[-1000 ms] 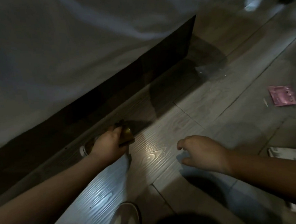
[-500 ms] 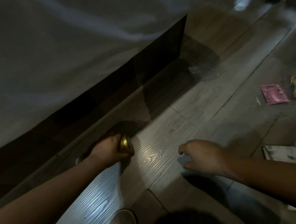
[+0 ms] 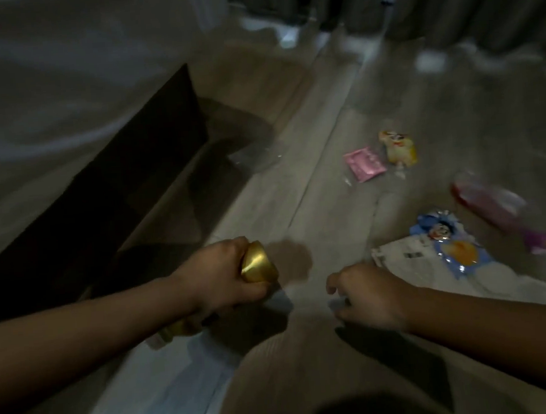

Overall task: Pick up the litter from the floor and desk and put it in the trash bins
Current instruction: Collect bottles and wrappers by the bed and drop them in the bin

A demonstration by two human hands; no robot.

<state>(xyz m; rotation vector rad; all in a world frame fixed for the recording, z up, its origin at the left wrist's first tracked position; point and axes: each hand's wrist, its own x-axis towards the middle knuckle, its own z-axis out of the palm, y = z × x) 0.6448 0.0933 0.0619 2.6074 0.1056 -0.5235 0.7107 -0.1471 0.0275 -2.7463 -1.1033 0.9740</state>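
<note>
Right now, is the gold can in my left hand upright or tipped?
Tipped: the left hand grips the gold can sideways, an end showing on each side.

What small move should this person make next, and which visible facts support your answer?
Probably reach the right hand to the white wrapper lying just beside it. The left hand grips the gold container, the right hand holds nothing, and no bin is in view.
</note>
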